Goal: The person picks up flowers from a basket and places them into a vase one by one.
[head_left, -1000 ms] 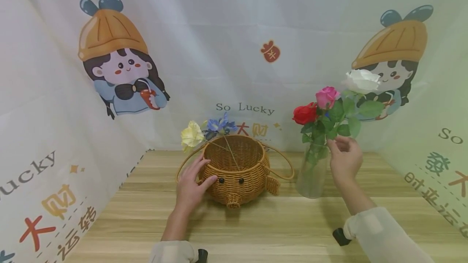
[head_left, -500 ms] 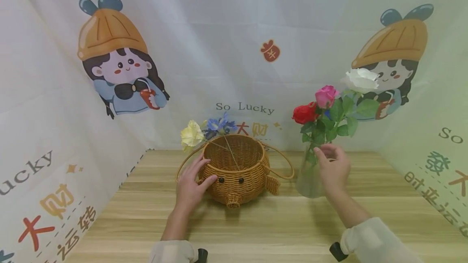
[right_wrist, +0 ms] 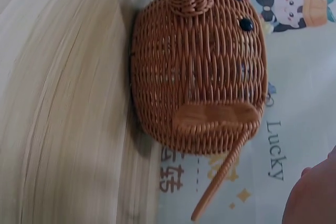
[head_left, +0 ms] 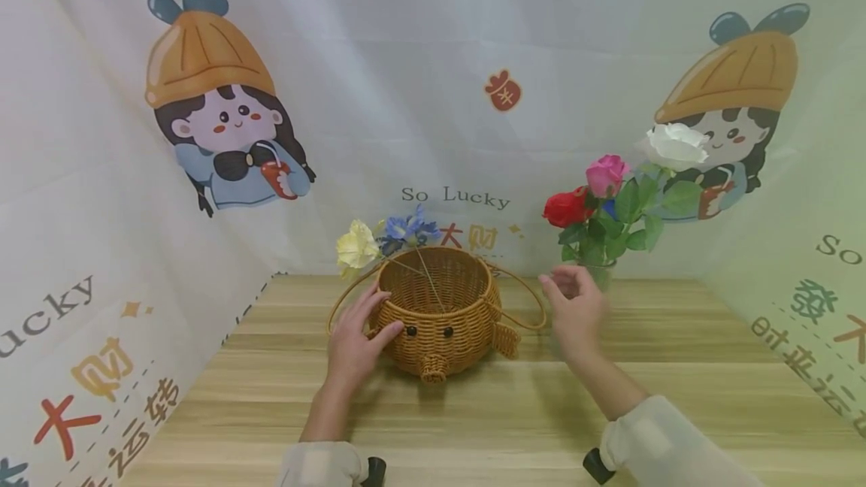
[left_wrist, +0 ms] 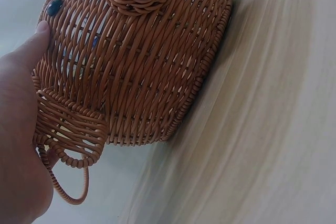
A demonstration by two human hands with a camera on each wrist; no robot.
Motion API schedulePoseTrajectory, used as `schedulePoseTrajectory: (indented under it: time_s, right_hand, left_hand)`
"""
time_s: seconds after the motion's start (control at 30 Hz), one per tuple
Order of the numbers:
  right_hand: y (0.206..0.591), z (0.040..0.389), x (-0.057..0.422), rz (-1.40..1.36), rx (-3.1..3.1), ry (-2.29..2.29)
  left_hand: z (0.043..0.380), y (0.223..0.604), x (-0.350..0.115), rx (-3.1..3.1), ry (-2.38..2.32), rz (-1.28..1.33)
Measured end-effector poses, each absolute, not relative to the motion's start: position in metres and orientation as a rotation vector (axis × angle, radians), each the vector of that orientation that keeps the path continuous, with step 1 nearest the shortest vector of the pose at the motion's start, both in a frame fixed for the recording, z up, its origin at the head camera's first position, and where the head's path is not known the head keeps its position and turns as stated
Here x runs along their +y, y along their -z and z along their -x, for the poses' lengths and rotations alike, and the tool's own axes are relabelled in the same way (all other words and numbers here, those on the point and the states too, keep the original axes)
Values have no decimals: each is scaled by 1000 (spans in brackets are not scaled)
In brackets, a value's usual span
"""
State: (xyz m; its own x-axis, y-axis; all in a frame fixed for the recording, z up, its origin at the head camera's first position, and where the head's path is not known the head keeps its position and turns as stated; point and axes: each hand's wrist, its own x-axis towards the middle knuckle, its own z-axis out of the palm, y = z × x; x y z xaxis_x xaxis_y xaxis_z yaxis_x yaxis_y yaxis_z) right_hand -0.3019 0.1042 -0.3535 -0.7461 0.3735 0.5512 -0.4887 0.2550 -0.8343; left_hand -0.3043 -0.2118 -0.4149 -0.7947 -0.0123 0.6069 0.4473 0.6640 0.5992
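Observation:
A brown wicker basket (head_left: 436, 333) with a pig-like snout and black bead eyes stands upright on the table. My left hand (head_left: 353, 340) holds its left side, the thumb (left_wrist: 32, 45) lying on the front close to one eye. A yellow flower (head_left: 357, 245) and a blue flower (head_left: 406, 228) lean out over the back left rim, their thin stems inside. Right of the basket my right hand (head_left: 578, 314) hovers with loosely bent fingers and nothing visible in them. Behind it, partly hidden, stands a clear vase (head_left: 604, 275) with a red rose (head_left: 565, 208), a pink rose (head_left: 607, 175) and a white rose (head_left: 676, 146).
The basket's handle (head_left: 531, 307) hangs out at both sides. A bit of blue (head_left: 610, 207) shows among the vase's leaves. The wooden table (head_left: 473, 434) reaches a printed white cloth (head_left: 419, 96) at the back and sides.
My right hand has come away from the vase's rim and moved left and slightly down, towards the basket. My left hand, the basket and the flowers stay as they were.

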Motion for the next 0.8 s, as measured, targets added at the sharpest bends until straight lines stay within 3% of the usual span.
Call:
schedulePoseTrajectory:
  time_s: [0.8]
  right_hand:
    - [339,321,49,-259,-1973,-1632]
  left_hand:
    - [305,415,-212,-2279,1037,345]
